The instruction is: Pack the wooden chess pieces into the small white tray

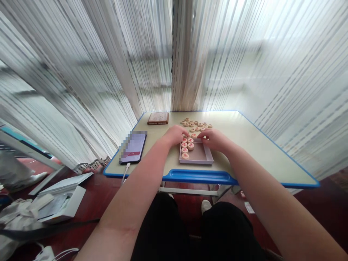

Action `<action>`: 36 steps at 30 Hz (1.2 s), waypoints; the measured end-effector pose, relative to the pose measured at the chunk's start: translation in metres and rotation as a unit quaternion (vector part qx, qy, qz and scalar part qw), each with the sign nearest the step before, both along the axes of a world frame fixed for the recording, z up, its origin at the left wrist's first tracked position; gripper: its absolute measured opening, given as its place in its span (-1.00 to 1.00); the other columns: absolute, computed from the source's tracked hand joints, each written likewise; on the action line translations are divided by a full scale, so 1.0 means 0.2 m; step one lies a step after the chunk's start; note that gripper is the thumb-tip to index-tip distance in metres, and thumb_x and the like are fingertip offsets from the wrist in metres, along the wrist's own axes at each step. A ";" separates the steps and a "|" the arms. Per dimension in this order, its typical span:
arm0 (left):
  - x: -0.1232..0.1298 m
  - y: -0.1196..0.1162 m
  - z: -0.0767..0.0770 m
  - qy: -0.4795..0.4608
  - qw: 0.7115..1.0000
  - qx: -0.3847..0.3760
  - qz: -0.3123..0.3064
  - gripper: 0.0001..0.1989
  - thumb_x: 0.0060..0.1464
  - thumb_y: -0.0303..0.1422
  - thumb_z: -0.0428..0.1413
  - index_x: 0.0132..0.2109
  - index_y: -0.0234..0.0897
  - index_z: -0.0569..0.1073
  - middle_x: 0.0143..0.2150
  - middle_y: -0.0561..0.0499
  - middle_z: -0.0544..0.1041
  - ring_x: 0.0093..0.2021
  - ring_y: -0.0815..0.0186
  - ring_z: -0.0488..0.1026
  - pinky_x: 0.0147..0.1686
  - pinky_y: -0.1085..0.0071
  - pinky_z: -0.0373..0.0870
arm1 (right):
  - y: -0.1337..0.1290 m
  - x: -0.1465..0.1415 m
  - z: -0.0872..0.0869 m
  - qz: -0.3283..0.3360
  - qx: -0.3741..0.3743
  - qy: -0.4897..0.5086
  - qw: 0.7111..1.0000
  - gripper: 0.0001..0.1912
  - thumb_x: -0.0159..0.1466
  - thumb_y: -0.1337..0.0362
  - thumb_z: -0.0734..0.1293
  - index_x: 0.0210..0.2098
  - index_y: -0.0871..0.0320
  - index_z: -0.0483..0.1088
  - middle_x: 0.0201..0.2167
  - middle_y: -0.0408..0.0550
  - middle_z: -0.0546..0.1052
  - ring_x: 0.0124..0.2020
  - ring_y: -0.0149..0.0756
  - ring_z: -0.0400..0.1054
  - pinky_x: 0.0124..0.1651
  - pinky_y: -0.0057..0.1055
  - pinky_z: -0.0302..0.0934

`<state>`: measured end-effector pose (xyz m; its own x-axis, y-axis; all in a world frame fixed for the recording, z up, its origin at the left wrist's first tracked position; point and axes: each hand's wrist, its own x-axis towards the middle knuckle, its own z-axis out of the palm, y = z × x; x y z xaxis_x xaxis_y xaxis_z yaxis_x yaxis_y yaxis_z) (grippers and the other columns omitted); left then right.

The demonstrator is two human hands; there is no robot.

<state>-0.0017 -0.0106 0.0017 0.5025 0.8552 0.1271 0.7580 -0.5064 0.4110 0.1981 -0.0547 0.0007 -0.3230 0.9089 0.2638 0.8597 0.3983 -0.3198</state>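
Observation:
A shallow white box [195, 162] lies on the table, with several round wooden xiangqi pieces [185, 149] in its left part, marked in red. My left hand [176, 135] is closed at the box's back left corner, its fingertips on a xiangqi piece they partly cover. Over the back right rim, my right hand [213, 139] curls its fingers, the tips against a red-marked piece [194, 135] at the back edge. Just beyond both hands, more loose xiangqi pieces [200, 124] are scattered on the table.
The pale table [258, 156] has a blue edge and a blue front groove [201, 175]. A phone [133, 146] with a white cable [125, 172] lies left of my arm. Behind it rests a brown patterned box [158, 118]. Striped curtains [174, 54] hang behind; an open white box [65, 203] sits lower left.

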 end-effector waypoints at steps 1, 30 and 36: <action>0.00 0.01 -0.01 -0.003 1.000 -0.003 0.005 -0.52 -0.15 -0.67 -0.03 -0.18 -0.19 0.62 -0.05 0.05 0.59 -0.01 0.31 0.46 0.04 0.48 0.31 | 0.00 0.00 0.00 0.000 0.003 0.002 1.000 -0.71 0.08 0.46 0.25 -0.31 0.12 0.56 -0.32 -0.06 0.56 -0.35 -0.30 0.40 -0.23 -0.41 0.27; -0.04 0.08 -0.03 -0.225 0.968 -0.051 0.100 -0.51 -0.24 -0.72 -0.03 -0.17 -0.34 0.59 -0.17 -0.09 0.59 -0.10 0.27 0.48 -0.13 0.42 0.41 | 0.10 0.01 -0.03 -0.067 -0.082 -0.025 0.994 -0.32 0.32 -0.15 -0.16 0.07 -0.12 0.42 0.25 -0.24 0.27 0.33 0.02 -0.08 0.29 0.06 -0.17; -0.03 0.08 -0.04 -0.123 0.988 -0.076 0.062 -0.58 -0.15 -0.63 0.05 -0.14 -0.28 0.60 -0.02 -0.10 0.55 -0.06 0.22 0.48 -0.06 0.38 0.38 | 0.08 0.00 0.00 -0.034 -0.046 0.009 0.998 -0.35 0.32 -0.14 -0.06 -0.12 -0.01 0.54 0.09 -0.16 0.47 0.22 -0.05 0.10 0.25 -0.05 -0.07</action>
